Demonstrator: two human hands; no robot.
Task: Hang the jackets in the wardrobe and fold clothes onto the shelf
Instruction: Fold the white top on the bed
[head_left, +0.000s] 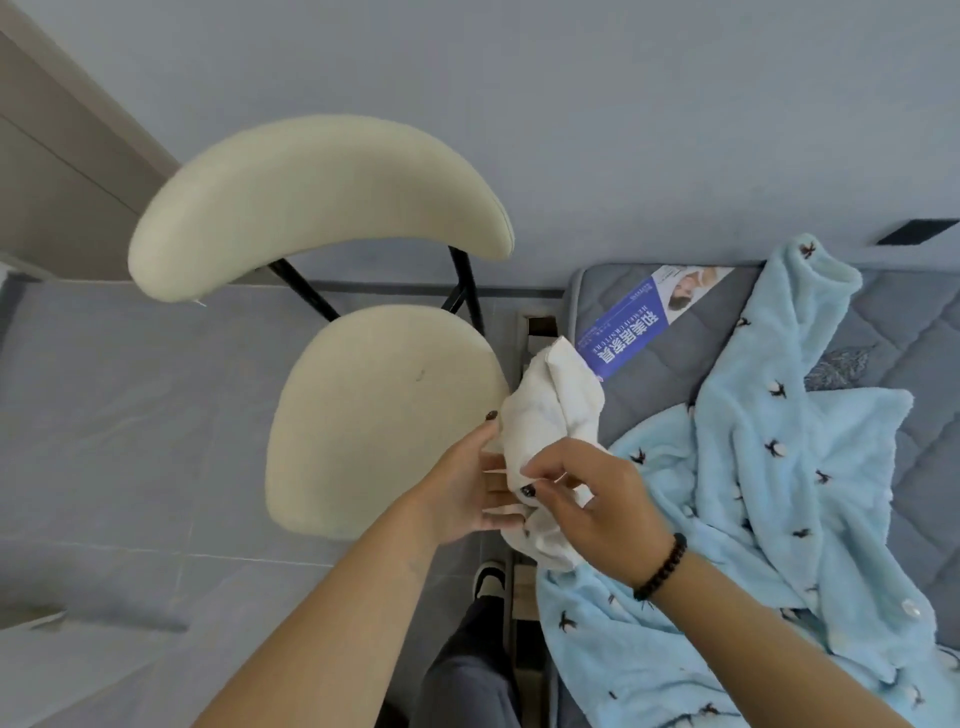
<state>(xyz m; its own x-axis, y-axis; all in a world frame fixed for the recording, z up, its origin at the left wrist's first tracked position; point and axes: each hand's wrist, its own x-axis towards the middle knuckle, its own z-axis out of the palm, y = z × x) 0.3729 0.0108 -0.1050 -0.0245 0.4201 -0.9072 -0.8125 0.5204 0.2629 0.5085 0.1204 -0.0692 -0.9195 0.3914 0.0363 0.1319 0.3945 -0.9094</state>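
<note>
White cloth (550, 410) hangs bunched between your hands, above the gap between the chair (374, 415) and the bed (649, 384). Your left hand (467, 493) cradles it with curled fingers; your right hand (597, 499) pinches its lower edge.

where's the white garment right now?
Head view, centre: the white garment is held up in both hands, left hand and right hand, between the chair seat and the blue robe lying on the mattress.

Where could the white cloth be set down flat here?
The chair seat is bare, just left of both hands. The mattress has a free patch between its label and the blue robe. The robe crowds the rest.
</note>
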